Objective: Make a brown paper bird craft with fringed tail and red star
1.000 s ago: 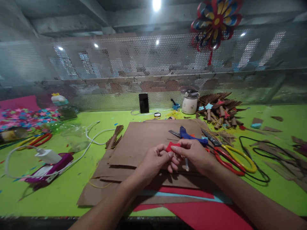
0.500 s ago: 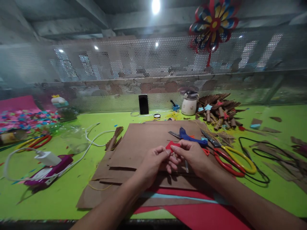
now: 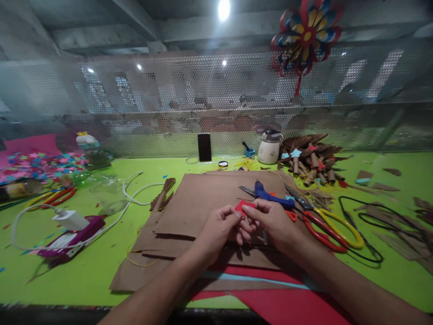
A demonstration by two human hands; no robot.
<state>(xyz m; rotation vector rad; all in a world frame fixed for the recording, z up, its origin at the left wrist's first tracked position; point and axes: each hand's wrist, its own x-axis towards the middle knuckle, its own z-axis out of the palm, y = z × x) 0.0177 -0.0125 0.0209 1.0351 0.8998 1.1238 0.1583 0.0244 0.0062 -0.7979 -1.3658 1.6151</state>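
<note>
Both my hands meet over a stack of brown paper sheets [image 3: 203, 203] and pinch a small red paper piece [image 3: 242, 207] between their fingertips. My left hand [image 3: 221, 228] grips its near left side with curled fingers. My right hand [image 3: 272, 221] holds its right side, thumb on top. A thin pale stick [image 3: 264, 235] shows under my right hand. Just behind the hands lies a blue glue gun [image 3: 270, 196].
Red and yellow scissors [image 3: 324, 221] and a black cable [image 3: 365, 225] lie to the right. Brown paper rolls [image 3: 309, 160] and a white jar [image 3: 269, 146] stand behind. A charger with white cable [image 3: 69, 220], a purple device [image 3: 72, 237], a black phone [image 3: 204, 146], red sheets [image 3: 287, 307].
Hardly anything has moved: the hands keep pinching the red piece in the same spot, with only slight finger shifts and a small camera sway.
</note>
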